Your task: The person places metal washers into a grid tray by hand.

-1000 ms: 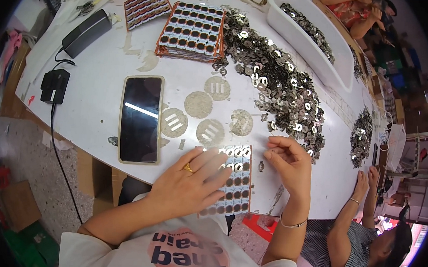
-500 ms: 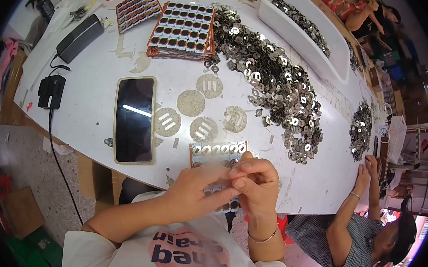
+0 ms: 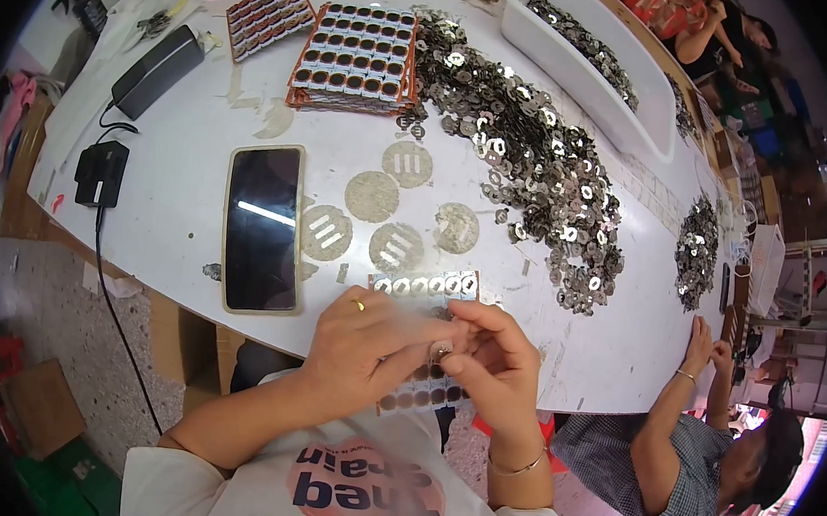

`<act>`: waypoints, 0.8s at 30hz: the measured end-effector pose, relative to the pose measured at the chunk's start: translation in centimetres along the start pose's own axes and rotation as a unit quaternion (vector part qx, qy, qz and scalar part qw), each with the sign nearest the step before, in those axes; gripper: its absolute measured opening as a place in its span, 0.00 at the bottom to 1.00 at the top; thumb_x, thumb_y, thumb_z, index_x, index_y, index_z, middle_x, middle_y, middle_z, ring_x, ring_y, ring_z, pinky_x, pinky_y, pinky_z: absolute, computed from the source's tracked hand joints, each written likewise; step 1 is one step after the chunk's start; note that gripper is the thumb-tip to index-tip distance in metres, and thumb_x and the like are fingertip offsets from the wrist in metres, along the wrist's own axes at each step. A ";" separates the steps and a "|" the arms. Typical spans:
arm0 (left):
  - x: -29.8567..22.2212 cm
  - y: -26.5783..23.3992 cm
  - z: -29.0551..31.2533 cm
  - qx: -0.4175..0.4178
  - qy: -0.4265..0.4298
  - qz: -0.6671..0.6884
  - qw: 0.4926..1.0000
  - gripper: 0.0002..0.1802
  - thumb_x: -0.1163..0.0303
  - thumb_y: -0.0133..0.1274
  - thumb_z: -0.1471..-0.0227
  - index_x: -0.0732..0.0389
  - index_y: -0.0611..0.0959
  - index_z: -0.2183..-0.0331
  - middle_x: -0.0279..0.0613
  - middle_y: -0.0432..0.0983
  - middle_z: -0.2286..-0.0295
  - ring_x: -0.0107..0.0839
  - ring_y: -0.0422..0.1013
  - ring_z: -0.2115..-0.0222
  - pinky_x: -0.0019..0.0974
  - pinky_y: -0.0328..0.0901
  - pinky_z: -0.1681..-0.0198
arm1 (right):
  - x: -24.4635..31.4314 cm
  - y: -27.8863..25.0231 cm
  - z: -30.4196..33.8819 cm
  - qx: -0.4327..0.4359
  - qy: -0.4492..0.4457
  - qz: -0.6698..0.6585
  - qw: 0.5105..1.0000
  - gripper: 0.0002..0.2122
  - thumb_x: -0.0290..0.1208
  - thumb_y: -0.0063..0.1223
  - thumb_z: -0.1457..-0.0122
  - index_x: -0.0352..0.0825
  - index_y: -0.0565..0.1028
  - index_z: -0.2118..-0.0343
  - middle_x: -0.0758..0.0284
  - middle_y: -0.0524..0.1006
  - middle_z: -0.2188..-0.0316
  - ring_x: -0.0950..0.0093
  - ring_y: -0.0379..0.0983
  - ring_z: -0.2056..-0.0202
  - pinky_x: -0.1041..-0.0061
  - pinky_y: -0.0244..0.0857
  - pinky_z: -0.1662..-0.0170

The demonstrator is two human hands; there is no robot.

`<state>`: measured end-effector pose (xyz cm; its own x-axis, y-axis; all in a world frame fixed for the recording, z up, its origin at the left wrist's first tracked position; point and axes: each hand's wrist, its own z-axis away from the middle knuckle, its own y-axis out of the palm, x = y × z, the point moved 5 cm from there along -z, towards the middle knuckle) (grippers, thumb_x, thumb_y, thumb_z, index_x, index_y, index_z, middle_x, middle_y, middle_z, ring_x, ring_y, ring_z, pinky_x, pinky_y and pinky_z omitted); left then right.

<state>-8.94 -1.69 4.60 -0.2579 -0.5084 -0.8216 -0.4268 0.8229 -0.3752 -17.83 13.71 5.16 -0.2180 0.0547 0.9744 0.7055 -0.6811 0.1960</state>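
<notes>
A sheet of round stickers (image 3: 428, 286) lies at the table's near edge, its top row showing small silver discs. My left hand (image 3: 370, 336), with a gold ring, rests over the sheet's middle. My right hand (image 3: 493, 355) meets it from the right, and both sets of fingertips pinch one small silver disc (image 3: 441, 348) above the sheet. A large heap of silver metal discs (image 3: 526, 160) spreads across the table beyond my hands. Several brown round pads (image 3: 372, 196) lie between the heap and a dark phone (image 3: 262, 226).
A stack of filled sticker sheets (image 3: 356, 55) and another sheet (image 3: 267, 16) sit at the far side. A white bin of discs (image 3: 590, 59) stands at the back right. A black charger (image 3: 101, 171) and case (image 3: 156, 69) lie left. Another person (image 3: 697, 460) works at right.
My right hand has come left from the disc heap to meet my left hand over the sheet, and both now pinch a small disc together.
</notes>
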 end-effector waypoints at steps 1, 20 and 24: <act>-0.2 -0.2 0.0 -0.015 0.015 -0.030 0.999 0.17 0.71 0.65 0.48 0.52 0.89 0.54 0.33 0.82 0.70 0.33 0.76 0.72 0.40 0.66 0.61 | -0.1 0.3 0.1 -0.001 0.000 0.000 1.000 0.22 0.12 0.59 0.38 0.31 0.76 0.40 0.67 0.80 0.55 0.80 0.76 0.58 0.82 0.73 0.57; 1.7 1.4 1.1 0.075 -0.281 0.266 0.919 0.10 0.82 0.58 0.37 0.67 0.81 0.53 0.42 0.83 0.59 0.26 0.80 0.60 0.31 0.74 0.57 | 2.0 0.2 0.0 -0.046 -0.131 0.295 0.945 0.18 0.12 0.63 0.43 0.32 0.82 0.49 0.63 0.83 0.60 0.74 0.81 0.63 0.78 0.76 0.60; 1.8 1.8 1.2 0.018 -0.288 0.428 0.856 0.09 0.82 0.55 0.35 0.65 0.77 0.54 0.43 0.82 0.59 0.28 0.81 0.58 0.31 0.75 0.55 | 2.6 0.8 -0.1 -0.050 -0.168 0.320 0.931 0.19 0.11 0.65 0.46 0.32 0.82 0.51 0.63 0.83 0.59 0.71 0.80 0.61 0.74 0.75 0.57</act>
<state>-9.18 -0.82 1.92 0.0122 0.4870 -0.8733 -0.2650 0.8438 0.4667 -17.89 13.28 7.85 0.4607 -0.1712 0.8709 0.5489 -0.7161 -0.4312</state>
